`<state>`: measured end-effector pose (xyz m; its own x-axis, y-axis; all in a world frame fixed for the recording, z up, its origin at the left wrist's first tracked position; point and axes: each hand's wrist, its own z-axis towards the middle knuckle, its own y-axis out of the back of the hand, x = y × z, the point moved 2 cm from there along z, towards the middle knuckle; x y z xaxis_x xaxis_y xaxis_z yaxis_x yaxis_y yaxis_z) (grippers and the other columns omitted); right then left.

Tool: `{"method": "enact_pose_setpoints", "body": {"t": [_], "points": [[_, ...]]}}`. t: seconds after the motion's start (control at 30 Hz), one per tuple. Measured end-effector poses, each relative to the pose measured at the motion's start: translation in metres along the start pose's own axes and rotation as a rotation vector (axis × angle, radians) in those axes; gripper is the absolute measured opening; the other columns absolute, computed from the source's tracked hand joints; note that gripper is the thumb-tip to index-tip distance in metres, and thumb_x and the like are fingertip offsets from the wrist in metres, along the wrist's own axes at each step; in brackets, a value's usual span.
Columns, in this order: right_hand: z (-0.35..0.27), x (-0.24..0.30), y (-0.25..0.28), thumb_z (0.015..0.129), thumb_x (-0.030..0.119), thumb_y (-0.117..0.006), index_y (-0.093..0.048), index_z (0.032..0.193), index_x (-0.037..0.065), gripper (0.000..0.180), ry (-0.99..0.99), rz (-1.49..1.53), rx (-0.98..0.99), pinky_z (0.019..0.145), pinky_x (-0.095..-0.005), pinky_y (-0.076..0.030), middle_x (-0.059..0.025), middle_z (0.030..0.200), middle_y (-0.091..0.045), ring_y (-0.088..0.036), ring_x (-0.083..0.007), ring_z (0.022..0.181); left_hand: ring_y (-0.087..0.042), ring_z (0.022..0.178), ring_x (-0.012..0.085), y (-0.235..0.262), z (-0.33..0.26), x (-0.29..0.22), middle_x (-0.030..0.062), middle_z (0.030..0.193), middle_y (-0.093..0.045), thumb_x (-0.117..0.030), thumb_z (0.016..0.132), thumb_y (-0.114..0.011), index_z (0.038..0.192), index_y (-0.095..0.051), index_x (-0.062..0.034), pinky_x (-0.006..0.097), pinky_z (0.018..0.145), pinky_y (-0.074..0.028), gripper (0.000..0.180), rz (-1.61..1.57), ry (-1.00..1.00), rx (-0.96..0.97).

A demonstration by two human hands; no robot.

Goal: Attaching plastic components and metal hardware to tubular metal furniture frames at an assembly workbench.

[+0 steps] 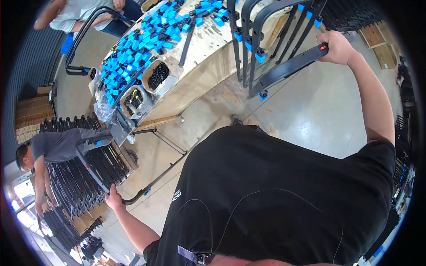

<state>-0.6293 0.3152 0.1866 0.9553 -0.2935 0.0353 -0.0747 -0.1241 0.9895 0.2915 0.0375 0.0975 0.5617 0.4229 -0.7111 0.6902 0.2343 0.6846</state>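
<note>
My right hand (pixel 338 47) is raised at the upper right and grips the end of a flat black bar (pixel 288 67) that carries a small red button. That bar belongs to a black tube frame with blue clips (pixel 260 55), leaning among similar frames against the wooden table (pixel 208 66). My left hand (pixel 113 198) is stretched out low at the left. It is closed on the curved end of another black metal frame (pixel 155 179) whose long bar runs across the floor. My black shirt fills the lower middle.
The wooden table holds a heap of blue and black plastic clips (pixel 142 44) and cut bottles of black parts (pixel 156 76). Stacks of black frames (pixel 84 177) stand at the left, where a person in grey (pixel 57 146) bends over. Another person (pixel 80 15) sits at the top left.
</note>
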Motion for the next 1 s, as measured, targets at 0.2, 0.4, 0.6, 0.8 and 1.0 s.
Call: {"method": "enact_pose_setpoints", "body": {"t": [0.2, 0.4, 0.6, 0.8, 1.0], "points": [[0.0, -0.09, -0.02, 0.067, 0.01, -0.075, -0.046, 0.07, 0.004, 0.029, -0.034, -0.011, -0.026, 0.066, -0.0459, -0.044, -0.0183, 0.071, -0.056, -0.057, -0.0409, 0.077, -0.041, 0.044, 0.0081, -0.014, -0.007, -0.007, -0.002, 0.067, -0.051, -0.019, 0.087, -0.077, 0.094, -0.057, -0.0064, 0.027, 0.04, -0.031, 0.025, 0.009, 0.009, -0.034], [-0.009, -0.128, -0.003, 0.073, 0.005, -0.071, -0.059, 0.088, 0.004, 0.019, -0.035, -0.288, 0.08, 0.081, -0.048, -0.049, -0.0176, 0.094, -0.066, -0.062, -0.0406, 0.098, -0.043, 0.046, 0.0092, -0.029, -0.02, -0.022, -0.002, 0.067, -0.052, -0.021, 0.087, -0.078, 0.092, -0.059, -0.0069, 0.028, 0.042, -0.032, 0.024, 0.057, -0.019, -0.068], [0.001, -0.14, 0.001, 0.067, -0.003, -0.064, -0.048, 0.08, 0.008, 0.024, 0.098, -0.198, -0.107, 0.09, -0.04, -0.04, -0.0104, 0.084, -0.059, -0.056, -0.0331, 0.092, -0.043, 0.049, 0.0108, -0.035, -0.018, -0.025, -0.0014, 0.066, -0.051, -0.02, 0.085, -0.079, 0.093, -0.059, -0.0054, 0.03, 0.045, -0.033, 0.026, 0.037, 0.009, -0.059], [0.016, -0.121, 0.037, 0.078, 0.014, -0.069, -0.066, 0.095, 0.021, 0.018, 0.104, -0.336, 0.08, 0.09, -0.0436, -0.036, -0.0023, 0.089, -0.067, -0.064, -0.0239, 0.093, -0.042, 0.049, 0.0094, -0.024, -0.015, -0.015, -0.001, 0.068, -0.051, -0.018, 0.085, -0.078, 0.103, -0.06, 0.0006, 0.029, 0.044, -0.031, 0.031, 0.075, 0.018, -0.089], [0.037, -0.142, 0.001, 0.077, 0.016, -0.07, -0.067, 0.091, 0.02, 0.015, 0.594, -0.103, -0.347, 0.088, -0.0427, -0.038, -0.0018, 0.089, -0.067, -0.064, -0.0234, 0.094, -0.042, 0.049, 0.0092, -0.02, -0.006, -0.011, -0.0007, 0.069, -0.052, -0.015, 0.086, -0.076, 0.111, -0.058, 0.0013, 0.029, 0.043, -0.032, 0.035, 0.088, 0.023, -0.055]]}}
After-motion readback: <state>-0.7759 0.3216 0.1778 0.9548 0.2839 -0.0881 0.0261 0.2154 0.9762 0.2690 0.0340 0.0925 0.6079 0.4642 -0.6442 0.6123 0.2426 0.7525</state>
